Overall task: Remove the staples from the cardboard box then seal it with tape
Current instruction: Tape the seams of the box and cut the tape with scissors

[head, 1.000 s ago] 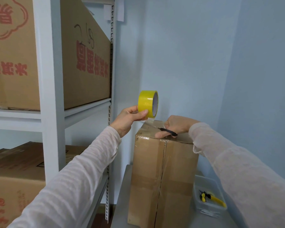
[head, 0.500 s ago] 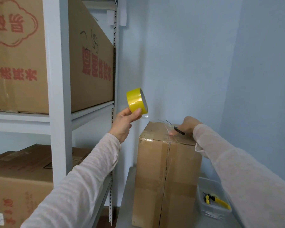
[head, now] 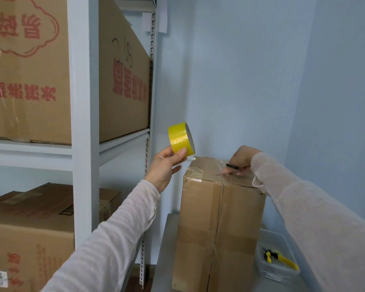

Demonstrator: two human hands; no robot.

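1. Head view: the left grip is closed on a yellow tape roll, with the thumb on the outer band and the fingers behind it (the roll sits tilted, its core facing right).
2. A clear tape strip leads from just under that roll onto the top of the cardboard box. It lies crinkled over the box's near left corner, right beside the left grip.
3. The box stands upright, below and to the right of the left grip.
4. The right grip rests on the box top towards its far right edge. Its fingers are curled round a thin black tool, and its fingertips press down on the taped cardboard.
5. Under both grips, a grey counter carries the box.
6. Below the right grip's sleeve, just beside the box, a clear bin holds a yellow-handled tool.
7. Left of the left grip, a white shelf rack carries large printed cartons.
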